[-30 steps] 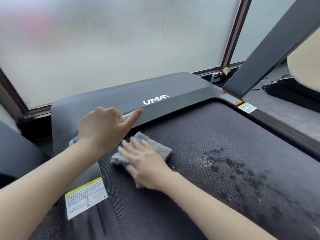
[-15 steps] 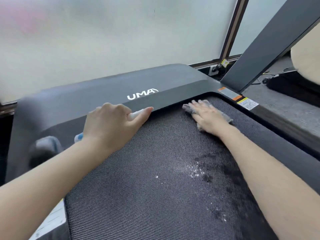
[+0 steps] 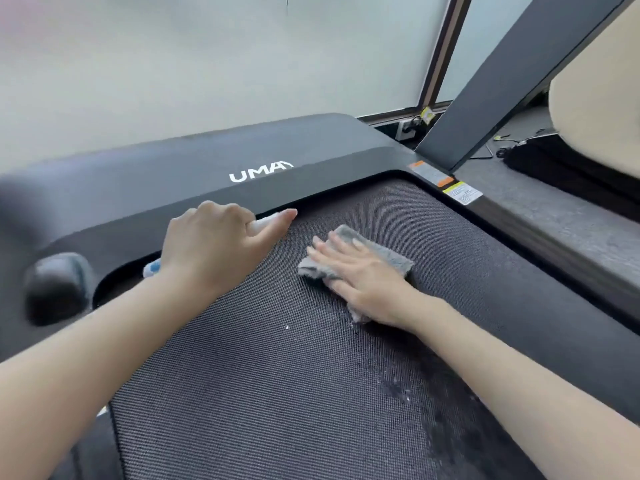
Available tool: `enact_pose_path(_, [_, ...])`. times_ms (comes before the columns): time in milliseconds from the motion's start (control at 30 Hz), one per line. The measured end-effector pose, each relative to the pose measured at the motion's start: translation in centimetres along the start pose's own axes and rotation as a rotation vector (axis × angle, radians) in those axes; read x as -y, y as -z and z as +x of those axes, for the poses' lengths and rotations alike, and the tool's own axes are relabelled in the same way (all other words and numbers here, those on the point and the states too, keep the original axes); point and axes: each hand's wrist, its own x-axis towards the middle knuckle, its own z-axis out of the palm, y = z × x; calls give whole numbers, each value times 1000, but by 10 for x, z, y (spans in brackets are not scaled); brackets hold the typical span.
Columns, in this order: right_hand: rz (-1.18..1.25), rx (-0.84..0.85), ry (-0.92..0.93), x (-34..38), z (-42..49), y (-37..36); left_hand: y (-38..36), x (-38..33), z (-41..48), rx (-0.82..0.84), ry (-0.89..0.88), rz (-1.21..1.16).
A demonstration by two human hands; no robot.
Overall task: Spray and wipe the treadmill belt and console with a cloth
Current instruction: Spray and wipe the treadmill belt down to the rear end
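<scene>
The task looks to be in its middle part, with the belt under work and the console not yet touched as far as this view can show. The right hand [image 3: 363, 275] lies flat on the grey cloth [image 3: 381, 252], its fingers [image 3: 337, 245] stretched out and slightly spread, pressing the cloth onto the treadmill belt [image 3: 259, 393] near the front end, a little right of the middle. The left hand [image 3: 214, 244] is closed around a small spray bottle [image 3: 152, 270], of which only a white tip under the forefinger and a blue-and-white end at the wrist can be seen; this hand rests at the edge where the belt meets the black motor cover [image 3: 207, 161] with the white logo. Spraying has clearly been done, I judge, because a dark wet patch with small white droplets [image 3: 412, 389] sits on the belt nearer to the person, under the right forearm, and it seems not wiped yet. The belt around the cloth looks dry and even, but I cannot tell if it was already wiped. What is left, in my judgement: to pass the cloth over the wet patch and the rest of the belt, and then to spray and wipe the console, which is out of view here; only one slanted upright [image 3: 502, 81] rises at the right.
</scene>
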Motion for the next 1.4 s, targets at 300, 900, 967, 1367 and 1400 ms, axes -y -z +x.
enact_pose_path(300, [-5, -74, -468, -121, -48, 21, 16, 13, -28, -21, 5, -19])
enact_pose_path(900, [124, -10, -136, 68, -59, -17, 36, 8, -72, -100, 82, -168])
enact_pose_path(967, [121, 17, 29, 115, -62, -27, 38, 7, -78, -107, 82, -166])
enact_pose_path(1367, [-92, -4, -369, 33, -24, -16, 56, 31, -95, -94, 111, -136])
enact_pose_path(1400, [-96, -1, -389, 31, -21, -18, 58, 31, -96, -98, 114, -139])
